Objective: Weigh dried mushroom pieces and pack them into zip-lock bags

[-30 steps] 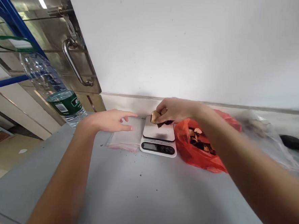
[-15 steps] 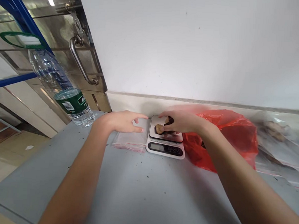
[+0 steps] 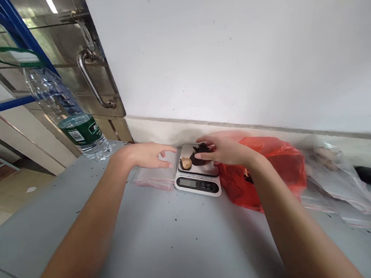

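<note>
A small white digital scale (image 3: 198,183) stands on the grey table near the wall. On its steel plate lie a tan dried piece (image 3: 185,162) and a dark dried piece (image 3: 200,153). My right hand (image 3: 223,151) hovers over the plate's right side, fingers stretched out, its fingertips at the dark piece. My left hand (image 3: 147,154) rests on a stack of clear zip bags (image 3: 153,177) left of the scale, fingers loosely spread and holding nothing.
A red plastic bag (image 3: 271,171) with dried pieces lies right of the scale. Clear plastic bags (image 3: 340,182) spread to the far right. A water bottle (image 3: 69,115) stands at the table's left rear, before a steel door with a handle (image 3: 93,79).
My right hand carried the dried pieces down from above the scale, set them on the plate and opened. My left hand stayed on the zip bags.
</note>
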Demonstrator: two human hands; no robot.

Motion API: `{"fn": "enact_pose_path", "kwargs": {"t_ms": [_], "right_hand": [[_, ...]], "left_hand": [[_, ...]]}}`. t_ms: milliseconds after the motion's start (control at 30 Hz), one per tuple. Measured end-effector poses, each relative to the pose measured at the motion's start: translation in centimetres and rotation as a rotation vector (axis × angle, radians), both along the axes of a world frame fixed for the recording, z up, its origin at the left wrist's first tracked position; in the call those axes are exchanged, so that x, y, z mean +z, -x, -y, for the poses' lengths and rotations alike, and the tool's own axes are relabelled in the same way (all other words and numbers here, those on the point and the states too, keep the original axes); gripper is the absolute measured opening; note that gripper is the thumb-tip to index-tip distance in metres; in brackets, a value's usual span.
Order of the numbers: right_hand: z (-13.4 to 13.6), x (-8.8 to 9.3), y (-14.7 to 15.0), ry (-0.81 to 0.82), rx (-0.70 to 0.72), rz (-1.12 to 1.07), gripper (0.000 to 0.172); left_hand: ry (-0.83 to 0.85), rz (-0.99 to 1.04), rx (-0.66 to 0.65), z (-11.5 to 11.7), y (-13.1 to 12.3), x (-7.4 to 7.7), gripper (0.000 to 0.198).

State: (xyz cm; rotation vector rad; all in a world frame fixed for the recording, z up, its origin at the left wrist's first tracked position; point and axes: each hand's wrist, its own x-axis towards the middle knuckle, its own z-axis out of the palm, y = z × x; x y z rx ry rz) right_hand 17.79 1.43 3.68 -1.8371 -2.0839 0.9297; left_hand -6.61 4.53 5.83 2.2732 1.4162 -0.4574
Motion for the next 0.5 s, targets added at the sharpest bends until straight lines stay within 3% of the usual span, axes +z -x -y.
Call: {"fn": "enact_pose_path", "kwargs": {"t_ms": [300, 500], "right_hand": [[0.3, 0.8, -0.5, 0.018, -0.049, 0.006, 0.065], [1.6, 2.7, -1.2, -0.199, -0.045, -0.026, 0.042]], "left_hand": [[-0.007, -0.001, 0.004, -0.2, 0.1, -0.3, 0.077], [0.048, -0.058, 0.018, -0.2, 0.1, 0.1, 0.062]]}}
